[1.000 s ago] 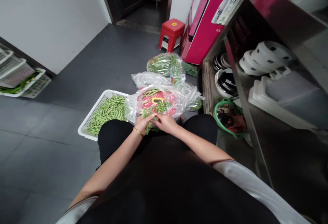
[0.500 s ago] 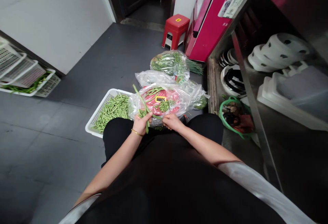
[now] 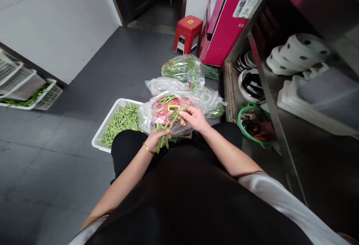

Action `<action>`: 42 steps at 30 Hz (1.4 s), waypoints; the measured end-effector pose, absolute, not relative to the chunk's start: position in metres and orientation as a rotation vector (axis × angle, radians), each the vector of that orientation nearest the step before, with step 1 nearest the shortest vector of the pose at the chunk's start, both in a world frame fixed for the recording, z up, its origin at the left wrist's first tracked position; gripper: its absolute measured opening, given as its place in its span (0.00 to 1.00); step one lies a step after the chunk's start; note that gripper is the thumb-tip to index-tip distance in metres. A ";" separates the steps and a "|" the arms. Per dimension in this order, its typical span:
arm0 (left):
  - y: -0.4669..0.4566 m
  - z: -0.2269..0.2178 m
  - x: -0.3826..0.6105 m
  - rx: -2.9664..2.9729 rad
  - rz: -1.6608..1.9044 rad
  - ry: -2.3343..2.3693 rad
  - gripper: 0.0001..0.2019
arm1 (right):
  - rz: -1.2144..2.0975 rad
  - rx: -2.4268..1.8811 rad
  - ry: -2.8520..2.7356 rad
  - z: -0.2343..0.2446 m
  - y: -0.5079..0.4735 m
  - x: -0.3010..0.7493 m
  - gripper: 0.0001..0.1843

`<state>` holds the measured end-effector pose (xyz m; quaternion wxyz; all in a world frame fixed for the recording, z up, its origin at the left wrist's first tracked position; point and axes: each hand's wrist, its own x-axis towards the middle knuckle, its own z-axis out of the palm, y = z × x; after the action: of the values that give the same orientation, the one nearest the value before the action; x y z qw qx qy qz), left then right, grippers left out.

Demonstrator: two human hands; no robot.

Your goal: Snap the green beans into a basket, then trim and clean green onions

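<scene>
My left hand (image 3: 157, 138) is closed round a small bunch of green beans (image 3: 162, 135) just above my lap. My right hand (image 3: 193, 118) pinches the far end of one long bean (image 3: 176, 116) that runs down into that bunch. Both hands hover over a red stool (image 3: 168, 112) draped in a clear plastic bag, with loose beans and small cut ends lying on it. A white perforated basket (image 3: 105, 129) of cut bean pieces lies on the floor to my left.
More clear bags of long beans (image 3: 182, 69) lie on the floor ahead, before a second red stool (image 3: 188, 32). A steel shelf (image 3: 280, 99) with plates and trays stands at the right, a green basket (image 3: 251, 125) at its foot. White baskets (image 3: 25, 88) are stacked at far left.
My right hand has lifted from my lap and now pulls one bean up and away from the bunch. The left hand has dropped slightly with its beans.
</scene>
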<state>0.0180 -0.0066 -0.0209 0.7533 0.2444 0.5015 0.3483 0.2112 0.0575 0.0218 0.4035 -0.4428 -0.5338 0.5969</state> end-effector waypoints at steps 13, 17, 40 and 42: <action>0.004 -0.033 0.013 0.302 0.871 1.146 0.11 | 1.801 -1.091 -1.265 0.000 0.001 0.188 0.20; -0.006 -0.024 0.017 0.487 0.772 0.946 0.14 | 1.973 -1.138 -0.987 -0.023 0.021 0.193 0.23; -0.014 -0.026 0.012 0.661 0.667 0.933 0.17 | 1.481 -0.889 -2.171 -0.001 0.011 0.205 0.09; -0.012 -0.016 0.011 0.854 0.610 0.933 0.15 | 1.529 -0.765 -2.428 0.012 0.020 0.212 0.11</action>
<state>0.0106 -0.0115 -0.0164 0.7636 0.3928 0.4289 0.2804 0.2123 0.0202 0.0123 0.0857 -0.2567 -0.8146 0.5131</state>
